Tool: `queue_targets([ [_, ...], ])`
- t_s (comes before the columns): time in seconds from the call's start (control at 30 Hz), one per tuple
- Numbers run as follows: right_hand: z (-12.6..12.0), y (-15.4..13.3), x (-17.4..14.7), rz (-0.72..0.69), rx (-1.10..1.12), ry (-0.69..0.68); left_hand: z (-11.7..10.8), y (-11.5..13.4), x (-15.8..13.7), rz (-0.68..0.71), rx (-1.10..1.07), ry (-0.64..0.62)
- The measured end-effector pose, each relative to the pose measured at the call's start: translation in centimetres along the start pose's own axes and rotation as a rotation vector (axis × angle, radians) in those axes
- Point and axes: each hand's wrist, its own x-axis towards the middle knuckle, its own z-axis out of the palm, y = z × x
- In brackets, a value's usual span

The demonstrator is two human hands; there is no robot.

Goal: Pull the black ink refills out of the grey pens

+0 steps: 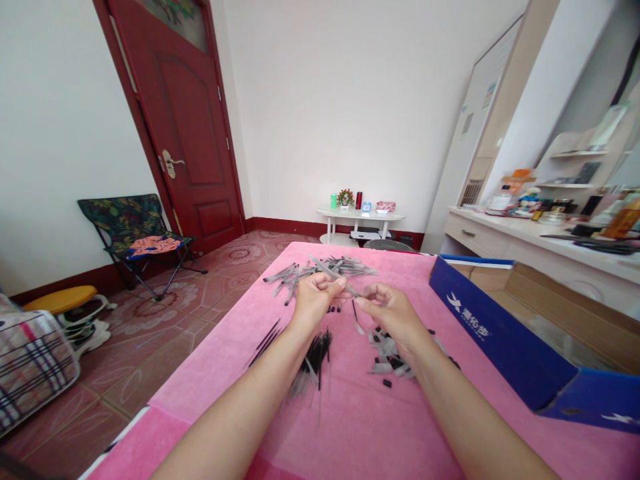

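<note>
- Fingers of the left hand (314, 297) were pinched shut on a grey pen barrel (327, 270), which slanted up and away from the fist toward the far pile.
- Right hand (393, 311) was closed too, thumb and forefinger nipping something thin, seemingly a refill (354, 309); its tip pointed at the barrel's near end, just beside the left thumb.
- Both hands hovered above the pink cloth (350, 427), close together, not resting on it.
- Judged from this, the step was feeding the thin piece into the barrel. It would go best with the barrel held steady and in line with the piece, and with the pinch kept near the tip so the piece would not bend.
- Assembled or empty barrels (320, 270) lay in a heap (350, 267) at the cloth's far edge, black refills (316, 350) under the left wrist, small caps (387, 357) under the right.
- A blue box (495, 333) stood open at the right, apart from the hands.
- Whether the piece had entered the barrel could not be told; that spot was too small to read.
</note>
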Motion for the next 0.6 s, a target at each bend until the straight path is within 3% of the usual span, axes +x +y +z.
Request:
queue_targets([
  [0.17,-0.17,-0.46,-0.28,0.139,-0.009,-0.103,0.01,0.07,-0.07,-0.014,-0.005,0.006],
  [0.23,-0.20,-0.49,-0.33,0.125,-0.029,-0.126,0.05,0.14,-0.10,-0.020,-0.001,0.006],
  [0.37,-0.32,-0.64,-0.29,0.030,-0.001,-0.042,0.07,0.10,-0.05,-0.014,-0.003,0.000],
  [0.5,-0.60,-0.53,-0.25,0.152,-0.041,-0.153,0.07,-0.06,-0.01,-0.023,-0.005,-0.012],
  [0.6,-0.81,-0.21,-0.17,0.146,-0.097,-0.172,0.10,-0.11,-0.02,-0.045,0.001,-0.006],
])
